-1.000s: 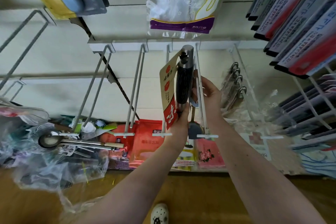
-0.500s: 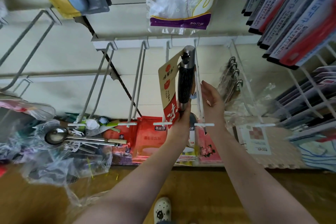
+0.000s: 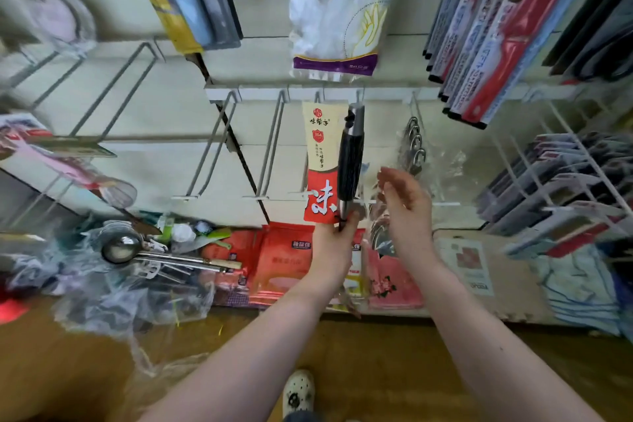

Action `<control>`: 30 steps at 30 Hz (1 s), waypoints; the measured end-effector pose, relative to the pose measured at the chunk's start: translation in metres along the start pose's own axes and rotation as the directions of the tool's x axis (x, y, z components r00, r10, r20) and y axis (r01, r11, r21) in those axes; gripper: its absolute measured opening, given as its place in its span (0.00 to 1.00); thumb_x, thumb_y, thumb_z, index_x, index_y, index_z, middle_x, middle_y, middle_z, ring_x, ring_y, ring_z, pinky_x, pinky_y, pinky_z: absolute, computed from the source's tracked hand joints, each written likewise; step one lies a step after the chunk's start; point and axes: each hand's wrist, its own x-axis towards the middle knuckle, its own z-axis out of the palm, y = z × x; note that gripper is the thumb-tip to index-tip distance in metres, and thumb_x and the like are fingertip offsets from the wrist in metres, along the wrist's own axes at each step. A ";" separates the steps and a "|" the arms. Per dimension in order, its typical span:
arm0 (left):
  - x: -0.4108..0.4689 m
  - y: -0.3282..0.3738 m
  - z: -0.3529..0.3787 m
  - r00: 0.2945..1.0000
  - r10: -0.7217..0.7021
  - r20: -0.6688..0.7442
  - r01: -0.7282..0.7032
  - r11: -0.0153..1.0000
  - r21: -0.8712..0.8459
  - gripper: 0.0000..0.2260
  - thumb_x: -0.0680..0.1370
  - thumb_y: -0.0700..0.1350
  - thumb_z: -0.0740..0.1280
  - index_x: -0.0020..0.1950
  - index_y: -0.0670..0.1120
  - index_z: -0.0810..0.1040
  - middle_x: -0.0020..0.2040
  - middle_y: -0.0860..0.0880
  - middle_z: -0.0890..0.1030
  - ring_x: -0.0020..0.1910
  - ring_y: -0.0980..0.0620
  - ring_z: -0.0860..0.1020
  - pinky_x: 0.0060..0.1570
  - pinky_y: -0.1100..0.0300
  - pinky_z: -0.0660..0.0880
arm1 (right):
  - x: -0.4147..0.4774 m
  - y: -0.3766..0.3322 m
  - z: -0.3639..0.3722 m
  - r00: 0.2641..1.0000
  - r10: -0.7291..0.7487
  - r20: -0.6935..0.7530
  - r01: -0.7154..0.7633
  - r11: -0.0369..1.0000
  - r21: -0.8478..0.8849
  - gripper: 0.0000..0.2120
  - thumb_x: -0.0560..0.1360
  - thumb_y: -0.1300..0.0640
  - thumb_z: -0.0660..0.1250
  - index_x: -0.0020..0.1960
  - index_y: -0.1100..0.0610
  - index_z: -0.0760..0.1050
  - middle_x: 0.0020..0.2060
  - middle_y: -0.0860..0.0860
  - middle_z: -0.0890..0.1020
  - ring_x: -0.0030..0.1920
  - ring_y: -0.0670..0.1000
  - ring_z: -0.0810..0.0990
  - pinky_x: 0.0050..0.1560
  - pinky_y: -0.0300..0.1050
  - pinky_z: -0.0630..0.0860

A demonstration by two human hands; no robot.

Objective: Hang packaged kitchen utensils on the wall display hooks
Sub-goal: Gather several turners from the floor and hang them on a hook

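Left hand (image 3: 334, 236): fingers pinched on the lower end of the packaged utensil (image 3: 349, 164), a black-handled steel tool on a card (image 3: 320, 147) printed "味帮子" and "304", with a large white "味" on red. The pack's top sits just under the white rail (image 3: 260, 92). Right hand (image 3: 407, 212): fingers loosely apart, holding nothing, just beside the pack. Above hangs a glove bag (image 3: 339, 10) reading "一次性卫生手套".

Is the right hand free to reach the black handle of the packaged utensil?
Probably yes: the right hand is open, empty, beside the black handle, with nothing between them. The left hand grips the utensil only at its lower end.
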 end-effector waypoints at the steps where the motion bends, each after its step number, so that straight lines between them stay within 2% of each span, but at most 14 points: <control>1: -0.004 0.000 -0.003 1.000 -0.014 0.009 0.014 1.000 -0.008 0.07 0.79 0.44 0.65 0.56 0.47 0.77 0.53 0.46 0.82 0.54 0.47 0.80 0.59 0.44 0.75 | -0.003 -0.011 0.000 1.000 -0.022 0.020 0.023 1.000 -0.017 0.12 0.80 0.61 0.59 0.53 0.47 0.77 0.52 0.46 0.81 0.55 0.47 0.79 0.57 0.44 0.76; 2: -0.007 -0.002 -0.005 0.999 -0.030 0.017 0.030 1.000 -0.008 0.05 0.78 0.46 0.66 0.53 0.49 0.77 0.53 0.45 0.83 0.54 0.45 0.81 0.58 0.41 0.75 | -0.006 -0.022 0.001 0.998 -0.039 0.050 0.040 0.999 -0.035 0.11 0.81 0.58 0.59 0.51 0.44 0.76 0.50 0.44 0.80 0.52 0.45 0.78 0.54 0.42 0.76; 4: -0.011 -0.006 -0.010 0.999 -0.044 0.018 0.044 0.999 0.007 0.09 0.75 0.50 0.66 0.53 0.49 0.77 0.53 0.44 0.83 0.53 0.41 0.81 0.57 0.38 0.74 | -0.010 -0.042 0.003 0.987 -0.053 0.153 0.066 0.994 -0.084 0.08 0.81 0.52 0.58 0.49 0.41 0.73 0.47 0.39 0.77 0.45 0.37 0.75 0.46 0.34 0.72; 6: -0.014 -0.006 -0.013 0.999 -0.048 0.016 0.048 0.999 0.014 0.07 0.77 0.47 0.65 0.54 0.49 0.77 0.53 0.43 0.82 0.53 0.41 0.81 0.57 0.38 0.75 | -0.012 -0.055 0.006 0.965 -0.031 0.260 0.072 0.986 -0.150 0.04 0.80 0.49 0.59 0.52 0.42 0.71 0.48 0.36 0.75 0.48 0.32 0.72 0.46 0.29 0.67; 8: -0.019 -0.001 -0.015 0.999 -0.048 -0.003 0.048 0.999 0.011 0.06 0.79 0.41 0.65 0.50 0.52 0.77 0.51 0.41 0.82 0.51 0.38 0.80 0.55 0.38 0.76 | -0.014 -0.061 0.010 0.951 -0.033 0.309 0.080 0.986 -0.143 0.07 0.78 0.51 0.63 0.57 0.47 0.73 0.50 0.38 0.79 0.50 0.36 0.76 0.51 0.31 0.70; 10: -0.025 0.002 -0.016 0.998 -0.069 0.011 0.068 0.998 0.003 0.07 0.79 0.41 0.64 0.49 0.53 0.78 0.47 0.42 0.83 0.46 0.39 0.80 0.51 0.38 0.75 | -0.019 -0.064 0.015 0.948 -0.023 0.317 0.062 0.992 -0.113 0.12 0.77 0.55 0.66 0.60 0.54 0.74 0.52 0.45 0.81 0.52 0.41 0.79 0.55 0.37 0.74; 12: -0.032 0.002 -0.017 0.995 -0.094 0.031 0.094 0.996 0.002 0.06 0.79 0.40 0.65 0.48 0.51 0.78 0.44 0.43 0.82 0.44 0.41 0.79 0.49 0.38 0.76 | -0.027 -0.067 0.015 0.950 -0.032 0.311 0.058 0.996 -0.073 0.12 0.77 0.59 0.66 0.60 0.57 0.74 0.51 0.48 0.82 0.51 0.43 0.80 0.55 0.38 0.75; 16: -0.048 0.004 -0.016 0.977 -0.206 0.055 0.207 0.978 -0.031 0.06 0.77 0.38 0.67 0.43 0.48 0.76 0.42 0.42 0.78 0.43 0.42 0.74 0.47 0.47 0.73 | -0.041 -0.073 0.006 0.952 -0.052 0.303 0.069 0.997 -0.046 0.09 0.76 0.60 0.67 0.56 0.55 0.75 0.48 0.47 0.82 0.48 0.43 0.81 0.51 0.36 0.77; 19: -0.057 0.012 -0.016 0.967 -0.240 0.089 0.242 0.970 -0.018 0.05 0.76 0.37 0.69 0.44 0.45 0.75 0.44 0.41 0.79 0.44 0.42 0.76 0.53 0.44 0.74 | -0.051 -0.080 0.001 0.956 -0.019 0.292 0.045 0.995 -0.084 0.11 0.75 0.58 0.69 0.57 0.55 0.74 0.48 0.47 0.81 0.48 0.44 0.80 0.51 0.37 0.77; 22: -0.068 0.022 -0.020 0.943 -0.302 0.142 0.298 0.953 0.047 0.05 0.76 0.39 0.70 0.47 0.42 0.74 0.49 0.42 0.80 0.49 0.42 0.80 0.60 0.45 0.75 | -0.059 -0.089 -0.002 0.955 -0.016 0.295 0.042 0.996 -0.084 0.13 0.75 0.58 0.69 0.58 0.56 0.74 0.49 0.47 0.81 0.48 0.44 0.80 0.49 0.35 0.77; 24: -0.074 0.026 -0.025 0.927 -0.329 0.181 0.310 0.942 0.129 0.14 0.72 0.48 0.73 0.51 0.41 0.76 0.51 0.43 0.83 0.53 0.42 0.81 0.62 0.45 0.73 | -0.063 -0.096 -0.004 0.955 -0.032 0.296 0.056 0.996 -0.074 0.11 0.75 0.59 0.69 0.57 0.54 0.74 0.47 0.46 0.81 0.47 0.42 0.80 0.48 0.34 0.76; 26: -0.084 0.030 -0.033 0.923 -0.334 0.189 0.285 0.927 0.245 0.21 0.70 0.54 0.74 0.56 0.42 0.76 0.51 0.44 0.83 0.52 0.47 0.80 0.62 0.48 0.73 | -0.066 -0.105 -0.005 0.955 -0.060 0.290 0.090 0.992 -0.090 0.11 0.75 0.58 0.69 0.56 0.53 0.73 0.47 0.45 0.80 0.46 0.40 0.79 0.48 0.33 0.75; 28: -0.094 0.031 -0.042 0.940 -0.293 0.173 0.211 0.900 0.381 0.22 0.72 0.56 0.72 0.57 0.43 0.75 0.50 0.47 0.82 0.50 0.51 0.79 0.57 0.52 0.75 | -0.069 -0.115 -0.006 0.958 -0.098 0.270 0.123 0.989 -0.078 0.10 0.75 0.58 0.69 0.55 0.54 0.73 0.45 0.45 0.80 0.42 0.37 0.78 0.45 0.30 0.75; 30: -0.105 0.039 -0.049 0.974 -0.161 0.158 0.043 0.819 0.572 0.20 0.73 0.58 0.70 0.54 0.44 0.73 0.45 0.51 0.80 0.45 0.52 0.78 0.47 0.56 0.76 | -0.072 -0.126 -0.007 0.962 -0.134 0.239 0.153 0.986 -0.062 0.09 0.75 0.57 0.69 0.53 0.55 0.73 0.44 0.46 0.80 0.41 0.40 0.79 0.46 0.34 0.76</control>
